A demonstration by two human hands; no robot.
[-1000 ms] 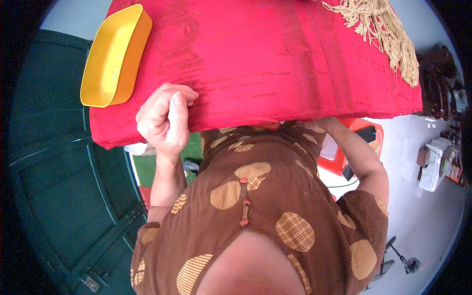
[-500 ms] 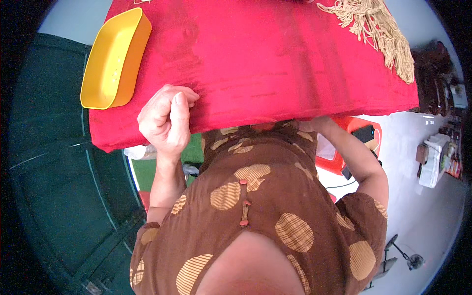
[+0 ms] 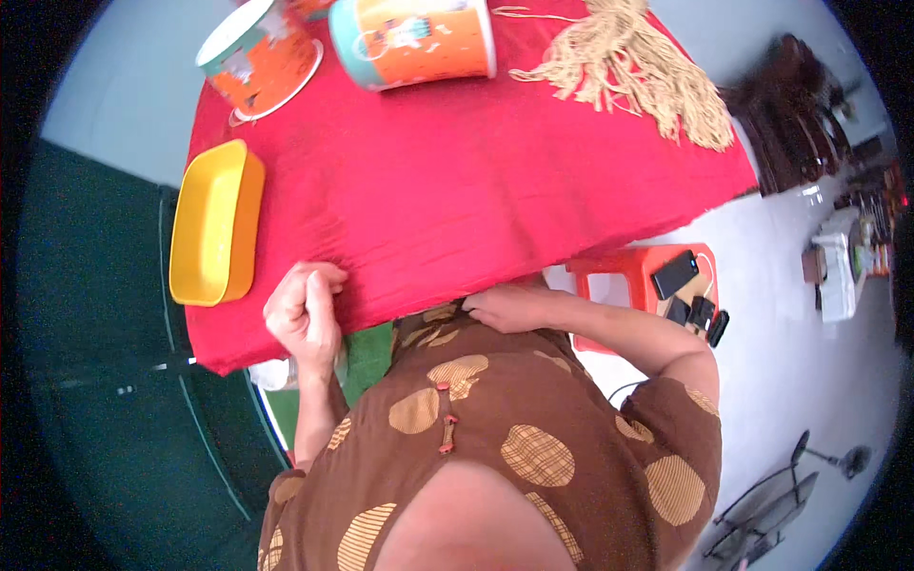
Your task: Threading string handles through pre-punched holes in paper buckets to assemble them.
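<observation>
Curled into a loose fist, my left hand (image 3: 306,309) rests on the near left edge of a red cloth-covered table (image 3: 428,190). No object shows in it. My right hand (image 3: 505,306) lies low at my lap, by the cloth's front edge; its fingertips are partly hidden against my brown clothing. Closest to the left hand is a yellow oblong plastic tray (image 3: 249,228), which has nothing visible inside. A bundle of beige cord (image 3: 657,81) lies loose at the far right of the table.
Toward the back stand an orange-and-teal paper tub (image 3: 267,71) and a similar tub (image 3: 419,43) lying on its side. An orange-red stool (image 3: 609,262) on my right holds a black phone (image 3: 675,275) and small black items. Dark green panels (image 3: 95,333) rise on the left.
The view has tilted up, so the tubs at the back now show. My right hand has come out from beneath the table edge. My left hand stays closed on the table.
</observation>
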